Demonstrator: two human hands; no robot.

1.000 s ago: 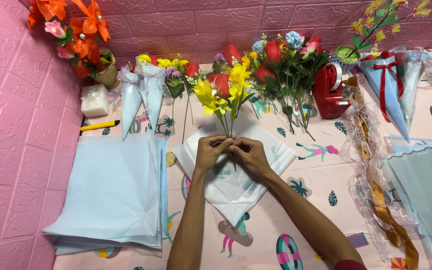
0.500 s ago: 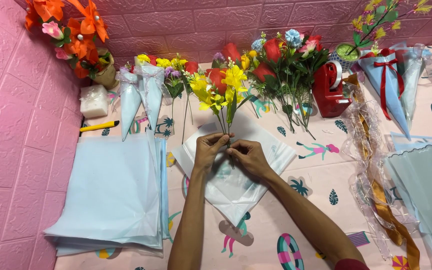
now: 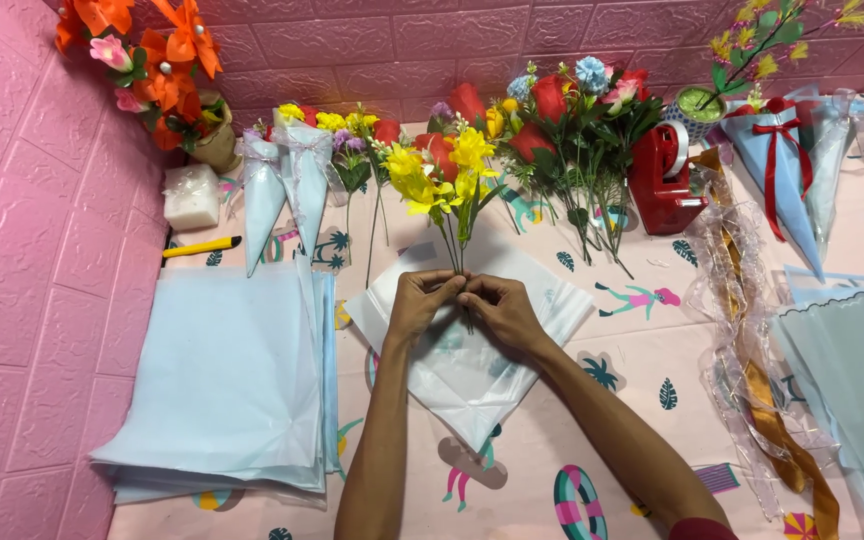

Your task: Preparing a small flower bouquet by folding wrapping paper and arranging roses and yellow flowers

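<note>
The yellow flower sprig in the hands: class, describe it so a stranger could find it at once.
Start at the pink brick wall and its row of artificial flowers. Below the row, a white wrapping sheet lies diamond-wise; the yellow flower sprig rises from it, stems pinched by the left hand and right hand. Only it is held.

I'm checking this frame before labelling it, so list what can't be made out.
- Head view: the lower stems of the yellow flowers are covered by the left hand and right hand.
- The stack of pale blue sheets hides how many sheets lie beneath the top one.
- The right picture edge cuts off the green-grey paper.
</note>
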